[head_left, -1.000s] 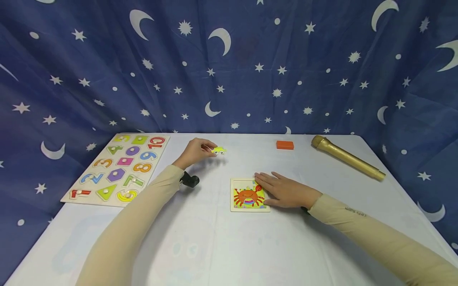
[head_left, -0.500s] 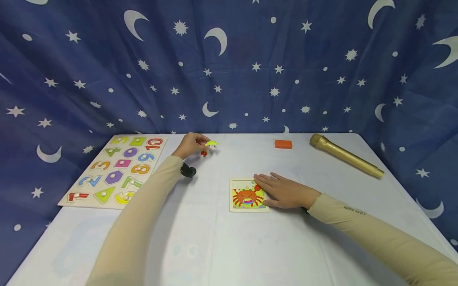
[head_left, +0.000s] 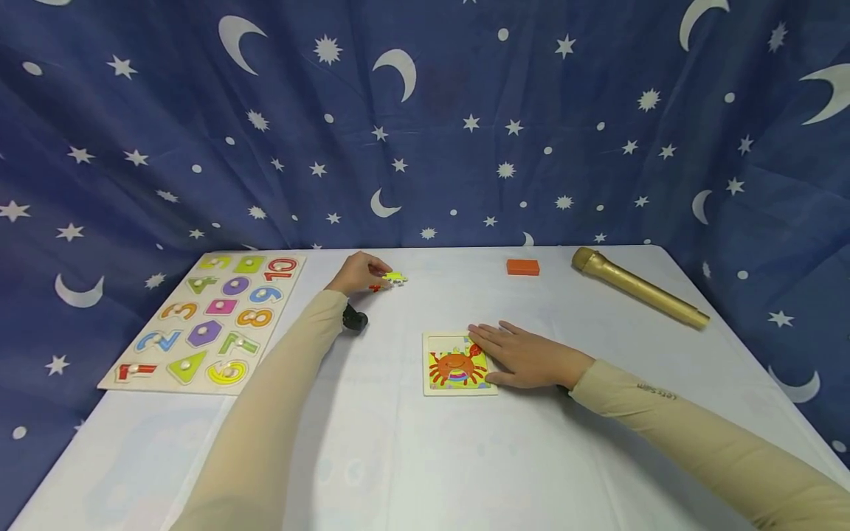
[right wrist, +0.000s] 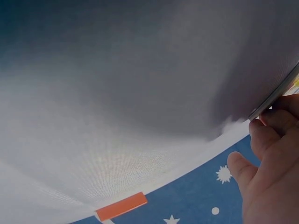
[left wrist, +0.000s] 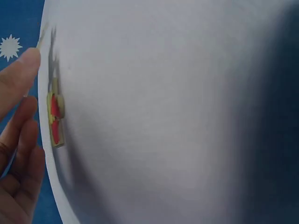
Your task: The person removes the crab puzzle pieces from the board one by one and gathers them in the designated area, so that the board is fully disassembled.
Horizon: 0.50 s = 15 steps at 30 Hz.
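Observation:
My left hand [head_left: 358, 273] pinches a small yellow jigsaw piece [head_left: 395, 276] at the far left-middle of the table. Seen from the left wrist, that piece is nearly edge-on at the thumb tip. Close below the fingers lies another jigsaw piece [left wrist: 55, 119], red and yellow, on the cloth. A square crab puzzle [head_left: 460, 366] in a pale wooden frame lies mid-table; the upper part of its picture shows bare board. Across its right edge rests my right hand [head_left: 527, 357], fingers extended, partly covering the crab's claw.
To the left lies a number-and-shape peg board [head_left: 212, 318], near the left forearm. An orange block [head_left: 522, 267] sits at the back, with a gold microphone [head_left: 640, 288] to its right. A starry blue curtain [head_left: 451, 133] hangs behind the table's back edge.
My left hand has moved left with the yellow piece, then slightly lower, and a red piece has come into sight beneath it. The right hand stays on the crab puzzle.

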Motion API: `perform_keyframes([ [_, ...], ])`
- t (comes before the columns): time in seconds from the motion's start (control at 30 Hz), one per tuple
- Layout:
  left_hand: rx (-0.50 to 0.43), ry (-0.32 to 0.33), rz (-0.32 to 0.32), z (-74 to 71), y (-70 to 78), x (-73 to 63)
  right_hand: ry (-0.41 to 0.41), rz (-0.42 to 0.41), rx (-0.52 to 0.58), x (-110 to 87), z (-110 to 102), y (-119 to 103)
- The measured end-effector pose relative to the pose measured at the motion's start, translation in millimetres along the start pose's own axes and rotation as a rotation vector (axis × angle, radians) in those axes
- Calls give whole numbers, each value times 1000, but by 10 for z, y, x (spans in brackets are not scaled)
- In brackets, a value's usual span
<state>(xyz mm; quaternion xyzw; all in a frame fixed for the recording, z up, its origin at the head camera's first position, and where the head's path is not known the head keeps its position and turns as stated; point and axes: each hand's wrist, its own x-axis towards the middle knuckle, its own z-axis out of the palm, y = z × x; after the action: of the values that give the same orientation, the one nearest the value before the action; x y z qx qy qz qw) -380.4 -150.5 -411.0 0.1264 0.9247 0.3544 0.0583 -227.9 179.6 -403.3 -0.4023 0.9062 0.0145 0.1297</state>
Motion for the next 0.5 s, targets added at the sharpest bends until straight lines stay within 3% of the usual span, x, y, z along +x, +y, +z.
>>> perform_keyframes([
  [0.17, -9, -28, -50, 0, 6, -24, -4, -1, 2, 2, -5, -17],
  [0.5, 8, -54, -69, 24, 13, 6, -9, 8, 14, 0, -12, -15],
])
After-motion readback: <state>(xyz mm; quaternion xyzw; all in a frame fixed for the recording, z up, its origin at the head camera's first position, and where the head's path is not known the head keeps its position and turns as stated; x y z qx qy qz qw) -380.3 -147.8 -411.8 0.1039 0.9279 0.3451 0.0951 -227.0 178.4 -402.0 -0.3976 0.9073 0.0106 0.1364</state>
